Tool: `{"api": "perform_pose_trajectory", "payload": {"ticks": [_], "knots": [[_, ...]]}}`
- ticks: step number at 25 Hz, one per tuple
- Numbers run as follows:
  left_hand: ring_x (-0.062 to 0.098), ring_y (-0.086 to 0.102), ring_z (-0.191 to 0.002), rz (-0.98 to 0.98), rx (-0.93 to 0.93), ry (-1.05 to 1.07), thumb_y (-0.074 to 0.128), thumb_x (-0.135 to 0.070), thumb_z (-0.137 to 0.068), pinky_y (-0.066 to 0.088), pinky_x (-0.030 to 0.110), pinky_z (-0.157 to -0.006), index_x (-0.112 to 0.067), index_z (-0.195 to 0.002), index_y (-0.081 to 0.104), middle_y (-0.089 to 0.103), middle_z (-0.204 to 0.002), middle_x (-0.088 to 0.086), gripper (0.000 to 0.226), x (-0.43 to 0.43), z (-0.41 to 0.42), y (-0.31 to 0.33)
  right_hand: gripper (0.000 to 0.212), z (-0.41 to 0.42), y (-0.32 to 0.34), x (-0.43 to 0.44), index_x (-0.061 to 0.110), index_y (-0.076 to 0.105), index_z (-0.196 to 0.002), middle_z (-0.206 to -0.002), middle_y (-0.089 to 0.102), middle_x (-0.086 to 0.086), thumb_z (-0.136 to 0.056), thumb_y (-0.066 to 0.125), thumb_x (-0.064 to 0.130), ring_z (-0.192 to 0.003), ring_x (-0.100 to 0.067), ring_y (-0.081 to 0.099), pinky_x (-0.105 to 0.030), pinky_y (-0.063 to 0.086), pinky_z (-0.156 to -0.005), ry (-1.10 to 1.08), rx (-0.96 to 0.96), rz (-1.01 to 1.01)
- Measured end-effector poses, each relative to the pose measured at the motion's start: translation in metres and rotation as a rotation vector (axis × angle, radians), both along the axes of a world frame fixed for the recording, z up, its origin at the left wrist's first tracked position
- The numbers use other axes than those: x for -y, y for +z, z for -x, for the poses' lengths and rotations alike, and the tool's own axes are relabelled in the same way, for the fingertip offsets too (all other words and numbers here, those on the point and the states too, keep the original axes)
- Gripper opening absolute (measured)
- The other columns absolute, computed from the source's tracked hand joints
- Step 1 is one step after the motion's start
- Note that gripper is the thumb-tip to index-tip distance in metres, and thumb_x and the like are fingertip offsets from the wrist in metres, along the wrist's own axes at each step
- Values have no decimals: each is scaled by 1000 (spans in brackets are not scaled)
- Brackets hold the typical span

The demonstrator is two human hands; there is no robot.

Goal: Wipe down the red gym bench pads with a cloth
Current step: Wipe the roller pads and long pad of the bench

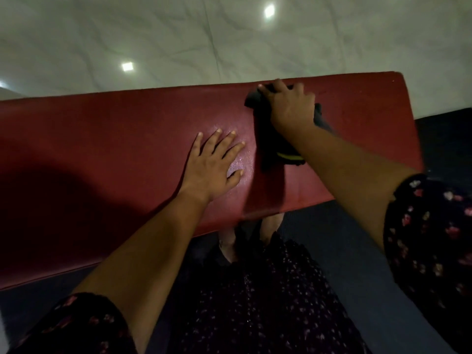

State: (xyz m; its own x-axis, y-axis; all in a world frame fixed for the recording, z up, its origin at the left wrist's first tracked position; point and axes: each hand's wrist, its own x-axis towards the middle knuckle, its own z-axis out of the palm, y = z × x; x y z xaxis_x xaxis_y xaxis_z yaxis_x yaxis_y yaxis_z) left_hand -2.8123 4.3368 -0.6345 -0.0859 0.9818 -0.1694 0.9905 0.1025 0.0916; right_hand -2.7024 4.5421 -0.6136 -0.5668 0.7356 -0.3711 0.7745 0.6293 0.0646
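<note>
Right hand (288,106): fingers curled over a bunched dark cloth (273,146), gripping it against the far edge of the red bench pad (102,139). Fingertips are blurred, so the exact grip is hard to make out.
Cloth: black, with a yellow-green stripe near its nearer end. The upper part is hidden under the right hand, one side is covered by the forearm, and the rest trails toward the person across the pad.
Red bench pad: runs across the view at a slant. Its left end is cut off by the frame, and a heavy shadow darkens its left part. The bench frame underneath is hidden by the pad.
Left hand (214,164): open, palm down, fingers straight and spread, resting flat on the pad near its middle, just beside the cloth but apart from it. The arm is extended, with a floral sleeve (76,325) at the elbow.
Feet (229,246): partly hidden by the pad's near edge and the hem of a dark floral dress (268,302).
Pale floor (178,34): beyond the pad, with bright square light reflections.
Dark floor (357,251): on the person's side of the pad.
</note>
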Motion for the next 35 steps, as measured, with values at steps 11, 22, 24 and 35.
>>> {"api": "perform_pose_trajectory", "payload": {"ticks": [11,22,24,35], "knots": [[29,24,-145,72,58,125,34,-57,-88,11,59,-117,-24,-151,32,33,-156,-1,71,-13,-13,15,63,-78,1,53,35,26,-151,-145,38,-7,-94,47,21,-108,-42,47,-43,46,-77,-189,-55,198],[28,-7,-150,262,-4,-30,39,-81,-80,-1,68,-113,-34,-155,2,-8,-163,-5,96,-79,-34,18,64,-195,7,155,31,62,-129,-124,64,-11,-68,77,23,-73,-37,61,-41,51,-55,-84,118,153],[24,-6,-150,306,24,-70,38,-85,-75,-2,66,-114,-34,-155,3,-1,-164,-3,101,-86,-32,14,60,-195,8,146,32,66,-123,-118,67,-9,-65,79,23,-69,-35,61,-38,50,-51,-75,74,119],[22,7,-150,124,0,-74,2,-64,-92,-2,60,-117,-33,-154,19,15,-163,-4,72,-69,-29,-9,52,-92,-10,5,36,38,-146,-143,45,-4,-97,44,20,-100,-40,52,-41,44,-70,39,-37,61]]}}
